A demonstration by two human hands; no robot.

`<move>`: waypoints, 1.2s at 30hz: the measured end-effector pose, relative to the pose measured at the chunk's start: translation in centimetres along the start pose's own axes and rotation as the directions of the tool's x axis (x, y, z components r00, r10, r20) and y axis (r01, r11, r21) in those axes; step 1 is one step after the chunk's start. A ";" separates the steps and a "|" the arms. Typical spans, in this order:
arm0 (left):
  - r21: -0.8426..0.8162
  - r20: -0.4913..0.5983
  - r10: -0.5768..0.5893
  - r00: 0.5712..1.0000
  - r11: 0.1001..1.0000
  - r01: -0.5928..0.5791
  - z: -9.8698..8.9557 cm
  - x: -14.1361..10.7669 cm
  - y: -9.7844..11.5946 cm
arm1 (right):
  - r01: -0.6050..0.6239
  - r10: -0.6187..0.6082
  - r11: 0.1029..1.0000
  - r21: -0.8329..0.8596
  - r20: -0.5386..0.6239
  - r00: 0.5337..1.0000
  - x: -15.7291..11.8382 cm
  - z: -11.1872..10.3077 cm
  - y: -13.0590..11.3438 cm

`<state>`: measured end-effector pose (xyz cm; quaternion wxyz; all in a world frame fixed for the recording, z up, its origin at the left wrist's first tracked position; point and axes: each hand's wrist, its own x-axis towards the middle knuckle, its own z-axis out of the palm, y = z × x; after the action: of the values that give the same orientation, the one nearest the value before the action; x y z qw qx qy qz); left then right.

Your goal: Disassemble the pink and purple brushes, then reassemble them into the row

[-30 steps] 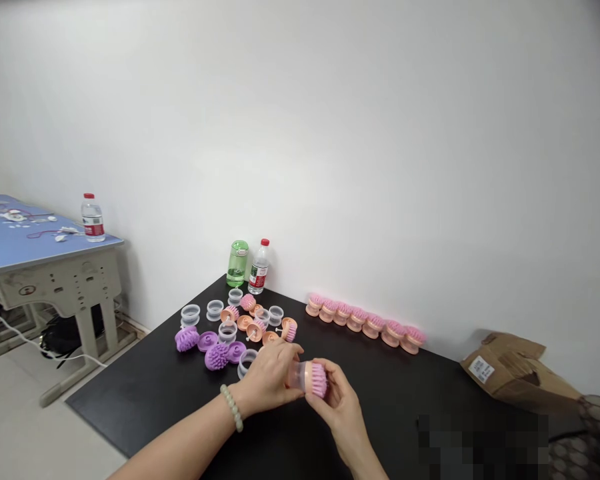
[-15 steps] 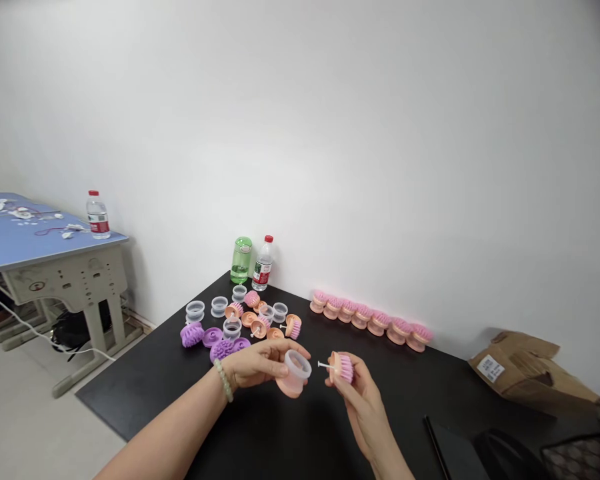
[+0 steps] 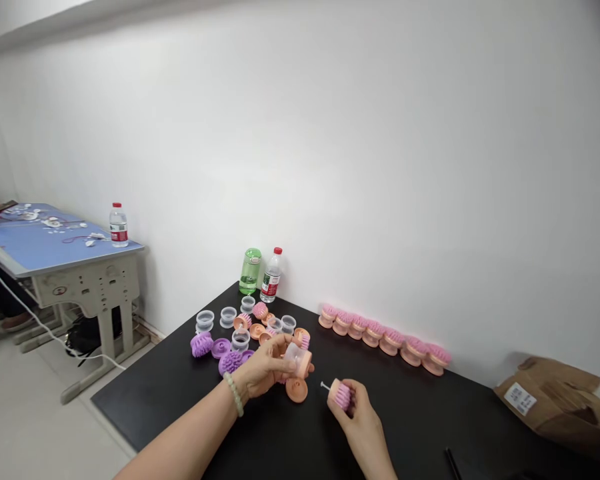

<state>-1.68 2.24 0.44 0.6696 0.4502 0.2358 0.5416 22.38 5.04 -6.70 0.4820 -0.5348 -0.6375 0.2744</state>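
While the left hand (image 3: pixel 266 372) held a tilted clear cup (image 3: pixel 295 359), the right hand (image 3: pixel 360 420) gripped a pink brush head (image 3: pixel 341 396) with a peach base. White stem (image 3: pixel 325 386) jutted leftward from that base; cup and brush head were apart, both above the black counter (image 3: pixel 290 443). Peach disc (image 3: pixel 297 392) lay flat on the counter, near the left hand. Clear rings (image 3: pixel 205 324) and purple brush heads (image 3: pixel 201 345) lay scattered farther back. Seven pink brushes (image 3: pixel 373 333) stood in a row along the wall (image 3: pixel 380 167). Green bottle (image 3: pixel 250 272) and red-capped bottle (image 3: pixel 271 279) stood upright at the far corner; crumpled paper bag (image 3: pixel 555 400) lay at right.
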 end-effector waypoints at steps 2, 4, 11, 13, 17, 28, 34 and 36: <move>0.062 -0.033 0.014 0.999 0.998 -0.012 -0.1 0.1 -0.4 | 0.087 -0.087 0.996 -0.008 -0.034 0.996 0.0 0.0 -0.1; 0.138 -0.057 0.055 0.997 0.989 -0.047 0.0 0.2 -0.7 | 0.162 -0.163 0.987 -0.019 -0.067 0.984 -0.2 -0.1 -0.7; 0.448 0.095 0.129 0.987 0.880 -0.158 1.9 -0.5 -0.7 | 0.327 -0.336 0.940 0.099 0.083 0.938 -2.4 -0.4 -4.6; 0.499 0.140 0.143 0.980 0.845 -0.194 2.2 -0.6 -0.8 | 0.327 -0.343 0.935 0.137 0.117 0.932 -2.7 -0.2 -4.9; 0.507 0.134 0.132 0.982 0.843 -0.182 2.1 -0.4 -1.1 | 0.249 -0.273 0.953 0.175 0.132 0.953 -2.5 0.0 -4.5; 0.469 -0.088 -0.012 0.996 0.882 0.052 3.0 -0.2 -1.1 | 0.509 -0.512 0.858 0.066 0.036 0.858 -3.0 -0.8 -5.8; 0.475 -0.209 0.076 0.975 0.879 0.034 2.0 -0.5 1.0 | 0.351 -0.337 0.929 0.114 -0.125 0.933 -2.0 -1.6 -5.2; 0.545 -0.158 0.088 0.983 0.838 0.013 1.2 -1.0 2.1 | 0.193 -0.182 0.960 0.204 -0.073 0.981 -1.4 -1.7 -4.6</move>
<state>-2.08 0.95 2.63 0.4798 0.5762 0.4294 0.5033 21.94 2.16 -2.50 0.5766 -0.4252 -0.6395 0.2789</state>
